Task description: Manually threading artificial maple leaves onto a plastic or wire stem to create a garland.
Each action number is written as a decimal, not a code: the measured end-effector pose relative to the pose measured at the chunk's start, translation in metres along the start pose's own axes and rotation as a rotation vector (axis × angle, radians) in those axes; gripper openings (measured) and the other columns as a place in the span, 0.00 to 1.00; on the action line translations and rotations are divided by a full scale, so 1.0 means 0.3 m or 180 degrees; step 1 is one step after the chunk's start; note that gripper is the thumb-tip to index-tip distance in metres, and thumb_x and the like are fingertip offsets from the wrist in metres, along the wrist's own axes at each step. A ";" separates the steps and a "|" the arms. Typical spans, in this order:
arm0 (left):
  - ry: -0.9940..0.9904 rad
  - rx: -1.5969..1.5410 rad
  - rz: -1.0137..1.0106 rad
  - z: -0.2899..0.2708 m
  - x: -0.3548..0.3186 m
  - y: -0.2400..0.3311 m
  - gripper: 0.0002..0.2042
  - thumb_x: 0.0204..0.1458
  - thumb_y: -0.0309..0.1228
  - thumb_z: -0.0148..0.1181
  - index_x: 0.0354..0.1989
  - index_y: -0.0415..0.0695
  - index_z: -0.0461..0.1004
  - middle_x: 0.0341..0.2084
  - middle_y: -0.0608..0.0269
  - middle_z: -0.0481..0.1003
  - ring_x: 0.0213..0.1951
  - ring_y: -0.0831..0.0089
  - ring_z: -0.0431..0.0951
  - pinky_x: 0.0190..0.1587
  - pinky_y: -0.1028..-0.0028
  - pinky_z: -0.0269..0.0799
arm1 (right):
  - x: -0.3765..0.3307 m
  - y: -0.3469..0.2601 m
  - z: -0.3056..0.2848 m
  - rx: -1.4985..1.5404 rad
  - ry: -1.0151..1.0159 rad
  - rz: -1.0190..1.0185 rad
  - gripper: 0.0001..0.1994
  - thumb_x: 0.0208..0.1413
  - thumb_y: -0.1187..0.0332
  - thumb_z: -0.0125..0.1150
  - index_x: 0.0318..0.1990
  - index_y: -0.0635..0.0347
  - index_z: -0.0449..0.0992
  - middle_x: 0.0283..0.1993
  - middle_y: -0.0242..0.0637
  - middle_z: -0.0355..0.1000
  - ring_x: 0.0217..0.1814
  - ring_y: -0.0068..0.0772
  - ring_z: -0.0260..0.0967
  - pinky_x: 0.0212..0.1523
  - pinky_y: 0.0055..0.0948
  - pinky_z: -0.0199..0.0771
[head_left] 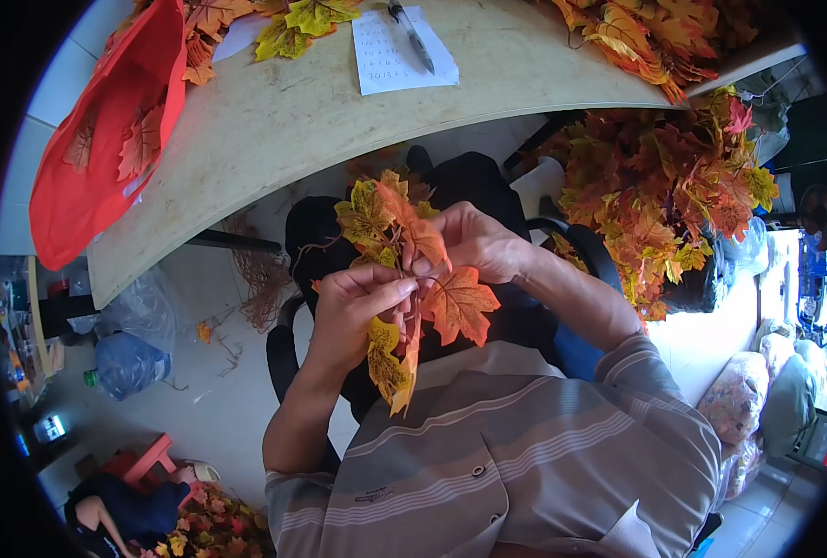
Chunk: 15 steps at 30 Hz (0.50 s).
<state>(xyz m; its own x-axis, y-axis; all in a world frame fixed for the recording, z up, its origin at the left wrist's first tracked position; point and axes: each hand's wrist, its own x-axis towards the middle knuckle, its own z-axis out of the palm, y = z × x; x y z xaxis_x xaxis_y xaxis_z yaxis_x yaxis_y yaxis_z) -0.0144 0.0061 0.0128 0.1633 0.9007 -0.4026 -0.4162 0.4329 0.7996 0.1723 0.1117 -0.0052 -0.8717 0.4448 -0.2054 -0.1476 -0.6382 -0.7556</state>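
Observation:
A garland of artificial maple leaves [460,305], orange and yellow-green, hangs between my hands above my lap. My left hand [362,302] pinches its thin stem, thumb against forefinger. Close by on the right, my right hand [474,244] is closed on the same garland near an orange leaf. The fingertips of both hands nearly meet at the stem. Yellow leaves dangle below my left hand, and yellow-green ones stick up above it. Exactly what the fingertips press together is partly hidden by leaves.
Ahead is a pale table [274,121] with a curved front edge, bearing a paper sheet [385,70] and a pen [411,37]. A red bag [106,139] hangs over its left end. More leaf garlands [655,177] hang at the right. A blue water jug [132,363] stands on the floor.

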 end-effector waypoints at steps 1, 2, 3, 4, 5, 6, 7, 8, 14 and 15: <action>-0.0005 0.0075 0.0010 0.001 -0.001 -0.002 0.06 0.52 0.25 0.59 0.31 0.33 0.76 0.21 0.62 0.75 0.20 0.80 0.73 0.24 0.81 0.69 | -0.006 -0.014 0.009 -0.0425 0.0024 -0.0038 0.07 0.49 0.80 0.63 0.37 0.69 0.78 0.34 0.34 0.77 0.36 0.20 0.73 0.40 0.20 0.73; -0.0011 0.0153 0.0024 0.002 -0.003 -0.005 0.06 0.52 0.25 0.59 0.31 0.33 0.76 0.22 0.62 0.75 0.20 0.80 0.74 0.24 0.80 0.70 | -0.012 -0.025 0.018 -0.0853 0.0048 -0.0081 0.07 0.49 0.80 0.62 0.37 0.69 0.78 0.33 0.32 0.76 0.35 0.18 0.72 0.38 0.19 0.72; -0.0109 0.0184 0.0188 -0.009 0.000 -0.017 0.05 0.51 0.24 0.59 0.32 0.33 0.76 0.23 0.62 0.76 0.22 0.79 0.75 0.27 0.79 0.71 | -0.015 -0.033 0.024 -0.1187 0.0111 -0.0136 0.06 0.49 0.80 0.60 0.35 0.69 0.78 0.31 0.30 0.76 0.33 0.15 0.70 0.34 0.18 0.70; -0.0177 0.0172 0.0316 -0.019 -0.001 -0.031 0.05 0.51 0.24 0.59 0.33 0.33 0.76 0.23 0.61 0.76 0.23 0.78 0.75 0.28 0.79 0.72 | -0.016 -0.043 0.033 -0.1494 0.0174 -0.0168 0.05 0.48 0.79 0.61 0.35 0.68 0.78 0.30 0.30 0.76 0.31 0.15 0.70 0.33 0.18 0.70; -0.0247 0.0163 0.0446 -0.026 0.000 -0.036 0.05 0.51 0.23 0.59 0.34 0.33 0.76 0.24 0.61 0.76 0.24 0.78 0.76 0.30 0.79 0.73 | -0.017 -0.054 0.040 -0.1802 0.0238 -0.0204 0.05 0.48 0.79 0.62 0.34 0.68 0.78 0.29 0.29 0.75 0.30 0.14 0.69 0.32 0.18 0.70; -0.0256 0.0146 0.0395 -0.024 -0.002 -0.025 0.06 0.52 0.22 0.58 0.36 0.33 0.76 0.26 0.60 0.77 0.26 0.77 0.77 0.32 0.77 0.75 | -0.019 -0.053 0.038 -0.1833 0.0238 -0.0242 0.05 0.48 0.79 0.62 0.34 0.68 0.78 0.29 0.29 0.75 0.30 0.14 0.69 0.32 0.18 0.70; -0.0275 0.0169 0.0435 -0.018 -0.002 -0.027 0.06 0.52 0.22 0.58 0.36 0.33 0.76 0.26 0.60 0.77 0.26 0.77 0.77 0.32 0.77 0.75 | -0.019 -0.046 0.027 -0.1723 0.0295 -0.0234 0.04 0.49 0.79 0.62 0.33 0.68 0.78 0.28 0.29 0.75 0.30 0.14 0.69 0.32 0.18 0.70; -0.0072 0.0183 0.0469 -0.010 0.001 -0.040 0.06 0.52 0.22 0.58 0.36 0.33 0.76 0.26 0.60 0.77 0.26 0.77 0.77 0.32 0.77 0.75 | -0.020 -0.045 0.021 -0.1612 0.0350 -0.0226 0.04 0.49 0.79 0.62 0.33 0.69 0.78 0.28 0.29 0.75 0.29 0.14 0.69 0.32 0.17 0.70; 0.0350 0.0479 0.0800 0.004 -0.007 -0.043 0.05 0.52 0.21 0.58 0.36 0.34 0.76 0.26 0.60 0.78 0.27 0.77 0.78 0.32 0.79 0.75 | -0.032 -0.050 0.022 -0.1413 0.0195 -0.0191 0.04 0.49 0.81 0.61 0.34 0.69 0.78 0.30 0.30 0.75 0.31 0.14 0.69 0.33 0.17 0.70; 0.0256 0.0458 0.0742 0.004 -0.011 -0.038 0.05 0.52 0.22 0.59 0.35 0.34 0.76 0.26 0.60 0.78 0.26 0.76 0.78 0.31 0.80 0.74 | -0.032 -0.055 0.028 -0.1512 0.0233 -0.0228 0.04 0.48 0.80 0.62 0.33 0.68 0.79 0.27 0.28 0.75 0.29 0.13 0.68 0.31 0.16 0.68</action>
<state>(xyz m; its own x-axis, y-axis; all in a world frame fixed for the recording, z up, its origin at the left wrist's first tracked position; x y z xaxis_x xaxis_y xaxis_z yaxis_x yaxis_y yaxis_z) -0.0092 -0.0018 0.0056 0.0041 0.9732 -0.2299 -0.3021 0.2204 0.9274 0.1793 0.1127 0.0143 -0.8295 0.5311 -0.1730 0.0385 -0.2546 -0.9663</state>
